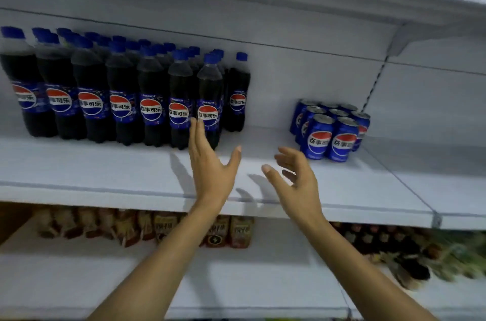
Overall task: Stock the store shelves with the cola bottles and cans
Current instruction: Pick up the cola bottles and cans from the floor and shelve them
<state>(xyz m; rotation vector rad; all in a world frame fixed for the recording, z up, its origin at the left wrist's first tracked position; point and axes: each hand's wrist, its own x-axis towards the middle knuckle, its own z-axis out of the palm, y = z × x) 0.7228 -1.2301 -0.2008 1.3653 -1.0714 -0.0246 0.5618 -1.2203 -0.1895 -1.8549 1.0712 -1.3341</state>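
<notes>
Above the front edge of the white shelf (105,168), the left hand (211,173) lies flat with straight fingers. Its fingertips reach the end bottle (209,89), likely to square it with the row, though contact is unclear. The cola bottles (119,107) stand packed beyond and left of that hand, labels forward for shoppers. The right hand (297,184) hovers empty, fingers loosely spread. The cola cans (331,136) cluster just beyond and right of it.

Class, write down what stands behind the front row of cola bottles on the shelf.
More bottles: one shows at the right end, the others only as blue caps above the front row. Their bodies are covered, so their number is unclear.
</notes>
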